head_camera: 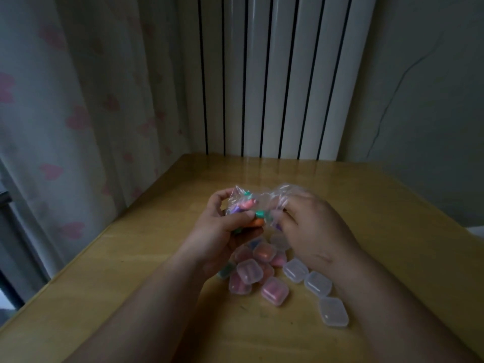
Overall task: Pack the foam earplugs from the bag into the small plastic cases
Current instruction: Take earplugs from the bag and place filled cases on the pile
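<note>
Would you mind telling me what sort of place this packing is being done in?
Probably a room at home: a wooden table set in a corner, a curtain printed with pink hearts to its left, and what looks like a white column radiator behind.

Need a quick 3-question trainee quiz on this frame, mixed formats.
1. True or false: the left hand and right hand both grip the crinkled clear plastic bag of coloured foam earplugs.
2. The row of empty clear square plastic cases lies beside which forearm? A left, B right.
3. Fill in: the pink-filled cases sit on the yellow wooden ___.
Key: 1 true; 2 B; 3 table.
</note>
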Available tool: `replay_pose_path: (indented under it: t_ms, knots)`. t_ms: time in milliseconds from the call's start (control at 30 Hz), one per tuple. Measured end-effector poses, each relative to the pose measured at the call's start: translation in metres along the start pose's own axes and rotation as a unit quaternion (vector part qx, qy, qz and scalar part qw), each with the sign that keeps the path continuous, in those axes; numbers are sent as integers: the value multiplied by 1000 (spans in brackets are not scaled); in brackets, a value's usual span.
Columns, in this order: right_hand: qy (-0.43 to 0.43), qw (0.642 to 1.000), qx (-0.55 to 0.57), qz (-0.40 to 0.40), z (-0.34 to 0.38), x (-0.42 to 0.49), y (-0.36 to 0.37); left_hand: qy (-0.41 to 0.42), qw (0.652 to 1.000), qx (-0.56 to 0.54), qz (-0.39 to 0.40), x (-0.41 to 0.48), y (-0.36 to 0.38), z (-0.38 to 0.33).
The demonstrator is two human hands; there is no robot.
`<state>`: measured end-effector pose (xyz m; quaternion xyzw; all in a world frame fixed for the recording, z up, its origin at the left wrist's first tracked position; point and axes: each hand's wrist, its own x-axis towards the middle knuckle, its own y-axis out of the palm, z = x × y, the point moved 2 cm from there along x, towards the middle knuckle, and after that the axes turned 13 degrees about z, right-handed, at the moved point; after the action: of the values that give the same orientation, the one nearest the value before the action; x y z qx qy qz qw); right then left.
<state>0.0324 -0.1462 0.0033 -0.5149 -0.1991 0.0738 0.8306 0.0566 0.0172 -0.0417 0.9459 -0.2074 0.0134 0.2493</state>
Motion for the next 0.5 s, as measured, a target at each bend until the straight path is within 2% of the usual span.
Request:
replay_pose_path:
  t_ms: [233, 500]
  knots:
    - [22, 990, 132, 43, -5, 4, 3, -5, 998, 56, -12, 0, 1, 2]
    - [2, 982, 174, 78, -7, 3, 6, 12, 996, 82, -26, 1, 4, 2]
